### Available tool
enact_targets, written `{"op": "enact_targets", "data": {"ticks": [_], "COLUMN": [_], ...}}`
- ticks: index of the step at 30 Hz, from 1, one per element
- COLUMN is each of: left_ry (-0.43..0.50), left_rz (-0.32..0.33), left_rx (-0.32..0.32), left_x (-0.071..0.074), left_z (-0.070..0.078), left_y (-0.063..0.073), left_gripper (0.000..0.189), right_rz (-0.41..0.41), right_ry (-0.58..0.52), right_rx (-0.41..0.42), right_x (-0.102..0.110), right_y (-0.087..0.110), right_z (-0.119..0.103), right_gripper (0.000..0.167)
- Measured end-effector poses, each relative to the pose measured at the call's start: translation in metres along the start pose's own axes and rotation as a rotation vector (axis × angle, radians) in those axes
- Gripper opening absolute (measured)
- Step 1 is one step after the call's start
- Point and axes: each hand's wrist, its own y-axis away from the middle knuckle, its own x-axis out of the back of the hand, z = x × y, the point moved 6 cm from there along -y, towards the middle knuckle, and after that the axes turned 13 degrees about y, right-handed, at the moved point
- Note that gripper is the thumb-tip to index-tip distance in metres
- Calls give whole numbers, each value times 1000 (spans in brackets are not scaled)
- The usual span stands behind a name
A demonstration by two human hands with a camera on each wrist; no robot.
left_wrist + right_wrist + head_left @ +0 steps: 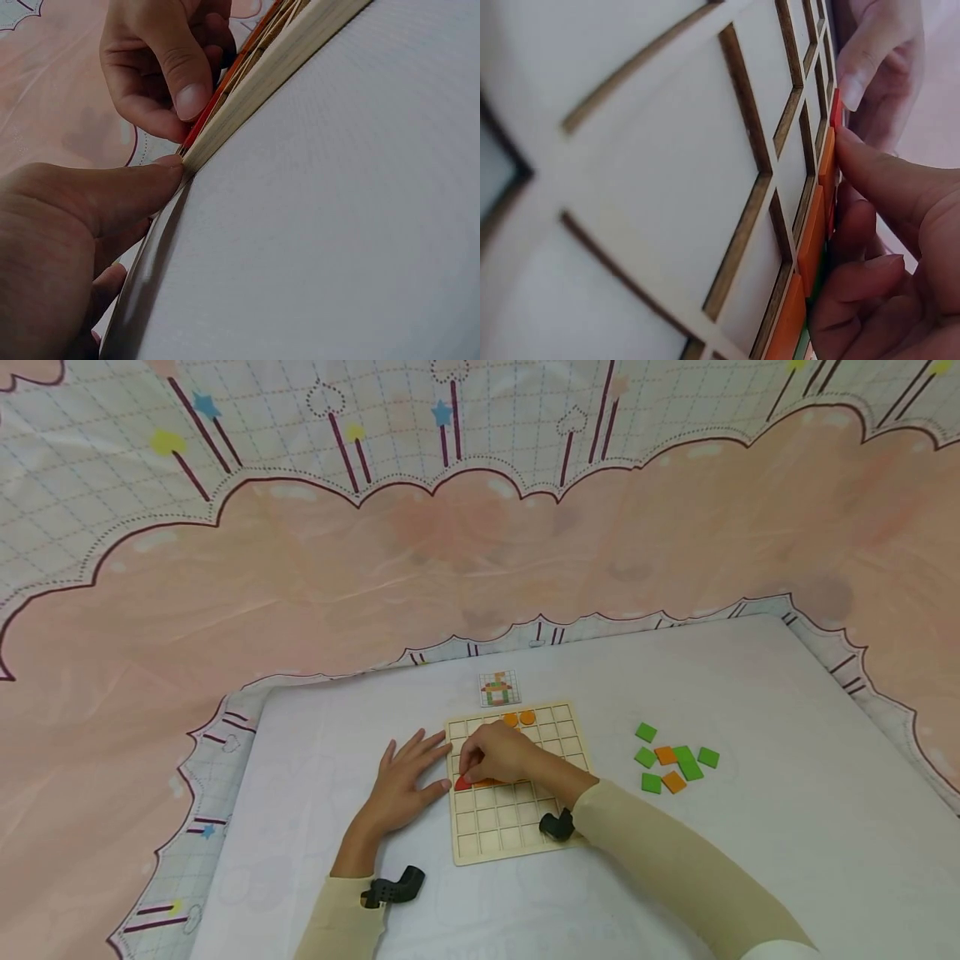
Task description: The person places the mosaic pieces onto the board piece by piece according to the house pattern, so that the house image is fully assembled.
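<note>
A wooden grid board (487,843) lies on the white table. My right hand (502,753) reaches over it, thumb and curled fingers pinching a small red tile (462,784) at the board's left edge. In the right wrist view the thumb tip meets this red tile (835,109), beside a row of orange tiles (810,232); green shows behind them. My left hand (405,785) lies flat with fingers spread, left of the board. Its thumb (142,187) touches the board's edge in the left wrist view. Two orange round pieces (527,717) sit in the board's top row.
Loose green tiles (647,732) and orange tiles (673,782) lie on the table right of the board. Behind the board is a small pattern card (499,688). A patterned curtain (450,560) surrounds the table.
</note>
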Motion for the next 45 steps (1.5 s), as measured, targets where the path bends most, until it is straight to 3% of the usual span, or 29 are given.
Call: {"op": "enact_targets", "data": {"ticks": [12,22,34,41,45], "left_ry": [-7,-11,-24,-22,-14], "left_rz": [-1,2,5,6,4], "left_rx": [11,34,41,31,31], "left_x": [-2,-3,-4,-3,-2], "left_z": [0,0,-4,-2,0], "left_y": [-1,0,0,-1,0], "left_gripper": [59,59,60,59,59], "right_rz": [-2,14,44,57,61], "right_ry": [-20,-28,0,58,132], "right_rx": [-22,-70,-119,-261,-296], "right_x": [2,11,55,85,95], "right_y": [6,29,77,115,136], "right_z": [8,35,83,124,147], "right_gripper": [5,7,5,11,13]}}
